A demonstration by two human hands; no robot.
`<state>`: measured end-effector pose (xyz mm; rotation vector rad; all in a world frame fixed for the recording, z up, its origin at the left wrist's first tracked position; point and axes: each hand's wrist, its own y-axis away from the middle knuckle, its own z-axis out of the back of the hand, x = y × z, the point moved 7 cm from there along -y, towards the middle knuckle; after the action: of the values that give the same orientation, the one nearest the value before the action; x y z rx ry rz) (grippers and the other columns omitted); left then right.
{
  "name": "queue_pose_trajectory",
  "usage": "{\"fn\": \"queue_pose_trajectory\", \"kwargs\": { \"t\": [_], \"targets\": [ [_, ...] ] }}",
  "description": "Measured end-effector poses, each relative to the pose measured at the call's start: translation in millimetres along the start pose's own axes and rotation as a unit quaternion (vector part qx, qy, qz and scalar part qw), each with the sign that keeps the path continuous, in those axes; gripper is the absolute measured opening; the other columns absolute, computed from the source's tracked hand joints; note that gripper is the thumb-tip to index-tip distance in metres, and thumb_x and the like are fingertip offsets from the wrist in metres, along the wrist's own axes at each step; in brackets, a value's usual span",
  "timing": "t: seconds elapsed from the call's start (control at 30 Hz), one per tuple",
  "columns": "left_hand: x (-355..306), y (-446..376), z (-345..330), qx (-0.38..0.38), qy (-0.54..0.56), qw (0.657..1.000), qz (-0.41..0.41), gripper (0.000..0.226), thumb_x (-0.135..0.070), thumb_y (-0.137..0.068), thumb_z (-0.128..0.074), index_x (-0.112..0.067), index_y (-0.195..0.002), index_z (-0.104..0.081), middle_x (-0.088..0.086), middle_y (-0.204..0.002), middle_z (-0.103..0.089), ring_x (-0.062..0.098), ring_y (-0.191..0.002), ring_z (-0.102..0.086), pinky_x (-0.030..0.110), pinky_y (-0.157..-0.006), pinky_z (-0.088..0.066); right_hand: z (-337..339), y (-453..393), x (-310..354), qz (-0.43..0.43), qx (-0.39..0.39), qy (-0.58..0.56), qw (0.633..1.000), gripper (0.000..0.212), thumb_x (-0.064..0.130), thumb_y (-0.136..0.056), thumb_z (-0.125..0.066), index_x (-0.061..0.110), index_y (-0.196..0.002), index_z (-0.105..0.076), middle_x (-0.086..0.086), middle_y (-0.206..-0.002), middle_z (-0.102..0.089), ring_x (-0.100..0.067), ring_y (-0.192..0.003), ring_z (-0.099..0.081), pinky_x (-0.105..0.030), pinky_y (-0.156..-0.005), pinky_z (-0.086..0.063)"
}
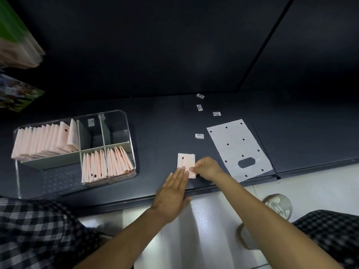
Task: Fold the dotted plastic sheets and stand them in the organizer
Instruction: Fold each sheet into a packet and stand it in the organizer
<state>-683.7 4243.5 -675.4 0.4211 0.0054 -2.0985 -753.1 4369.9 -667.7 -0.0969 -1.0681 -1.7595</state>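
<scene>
Now our folded sheet (186,165) lies mid-frame on the bench (155,123). Our left hand (172,193) presses it flat, fingers straight. Our right hand (206,167) pinches its edge. It looks thin, soft and slippery, so we should hold the folded edge.

My left hand (172,193): flat, palm down, fingers straight and together, fingertips pressing folded sheet (186,164). My right hand (207,167): fingers curled, pinching same sheet at its right edge. Both forearms bare, extended forward, converging, hands almost touching.
</scene>
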Motion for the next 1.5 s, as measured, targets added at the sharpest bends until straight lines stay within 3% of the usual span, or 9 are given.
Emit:
{"fn": "queue_pose_trajectory", "kwargs": {
  "t": [0.1,0.23,0.43,0.7,0.93,1.1,1.23,1.37,1.5],
  "targets": [
    [1,2,-3,0.023,-0.034,0.999,-0.016,0.078,-0.058,-0.096,-0.024,-0.015,-0.149,0.015,0.007,-0.155,0.023,0.019,-0.143,0.021,0.030,-0.113,0.019,-1,1,-1,-0.001,-0.011,0.001,1.000,0.019,0.025,-0.085,-0.067,0.006,-0.085,-0.067,-0.007,-0.086,-0.065,-0.020,-0.085,-0.058,-0.023,-0.072,-0.042],
    [-1,2,-6,0.041,-0.064,0.997,-0.031,0.076,-0.066,-0.092,-0.021,-0.030,-0.143,0.023,0.012,-0.154,0.025,0.023,-0.142,0.026,0.036,-0.112,0.021,14,20,15,0.112,-0.217,0.018,0.970,0.007,0.017,-0.085,-0.064,0.012,-0.089,-0.062,-0.001,-0.087,-0.064,-0.011,-0.079,-0.057,-0.025,-0.071,-0.045],
    [-1,0,-4,0.042,-0.055,0.997,-0.022,0.077,-0.068,-0.090,-0.027,-0.032,-0.150,0.005,0.015,-0.156,0.017,0.025,-0.144,0.019,0.038,-0.111,0.023,-23,11,46,0.201,0.044,-0.126,0.970,0.030,-0.011,-0.089,-0.047,0.006,-0.107,-0.066,-0.007,-0.109,-0.067,-0.010,-0.099,-0.062,-0.018,-0.093,-0.046],
    [18,6,-3,0.087,-0.089,0.988,-0.086,0.078,-0.069,-0.088,-0.030,-0.035,-0.150,0.003,0.011,-0.157,0.019,0.023,-0.144,0.020,0.042,-0.111,0.024,-5,-9,55,0.223,0.049,0.031,0.973,0.033,-0.014,-0.084,-0.051,0.004,-0.105,-0.068,-0.010,-0.109,-0.066,-0.013,-0.094,-0.058,-0.006,-0.080,-0.041],
    [39,29,28,0.147,-0.189,0.958,-0.157,0.076,-0.068,-0.090,-0.024,-0.026,-0.151,-0.008,0.009,-0.159,0.006,0.026,-0.145,0.015,0.044,-0.114,0.018,-12,-8,57,0.224,0.027,0.341,0.913,0.021,0.025,-0.084,-0.065,0.022,-0.104,-0.060,0.002,-0.103,-0.054,-0.020,-0.108,-0.042,-0.030,-0.088,-0.033],
    [65,44,115,-0.052,-0.145,0.975,-0.160,0.055,-0.062,-0.087,-0.046,-0.021,-0.121,-0.060,0.001,-0.124,-0.059,0.021,-0.120,-0.053,0.033,-0.104,-0.041,-15,7,51,0.176,0.064,0.374,0.908,0.009,0.021,-0.087,-0.058,0.022,-0.089,-0.049,-0.003,-0.107,-0.050,-0.023,-0.106,-0.048,-0.032,-0.085,-0.038],
    [110,53,140,-0.100,-0.152,0.982,-0.050,0.057,-0.063,-0.085,-0.038,-0.017,-0.105,-0.064,0.001,-0.103,-0.064,0.021,-0.098,-0.060,0.029,-0.088,-0.047,-16,23,38,0.109,0.103,0.260,0.954,0.016,0.013,-0.089,-0.054,0.016,-0.104,-0.050,0.002,-0.101,-0.052,-0.017,-0.093,-0.049,-0.025,-0.075,-0.036],
    [132,52,114,-0.010,-0.173,0.984,-0.030,0.079,-0.072,-0.084,-0.017,-0.018,-0.134,-0.047,0.001,-0.138,-0.047,0.022,-0.135,-0.034,0.037,-0.115,-0.019,-7,39,36,0.059,0.095,0.068,0.991,0.007,0.006,-0.089,-0.054,0.008,-0.095,-0.057,-0.004,-0.091,-0.057,-0.017,-0.083,-0.053,-0.025,-0.070,-0.038],
    [132,48,92,0.046,-0.224,0.971,-0.068,0.081,-0.075,-0.084,-0.012,-0.020,-0.131,-0.047,0.001,-0.139,-0.046,0.026,-0.138,-0.025,0.043,-0.117,-0.001,-5,52,54,0.026,0.046,-0.189,0.981,0.014,0.001,-0.091,-0.052,0.004,-0.104,-0.054,-0.013,-0.100,-0.063,-0.023,-0.088,-0.062,-0.033,-0.077,-0.050]
  ]
}}
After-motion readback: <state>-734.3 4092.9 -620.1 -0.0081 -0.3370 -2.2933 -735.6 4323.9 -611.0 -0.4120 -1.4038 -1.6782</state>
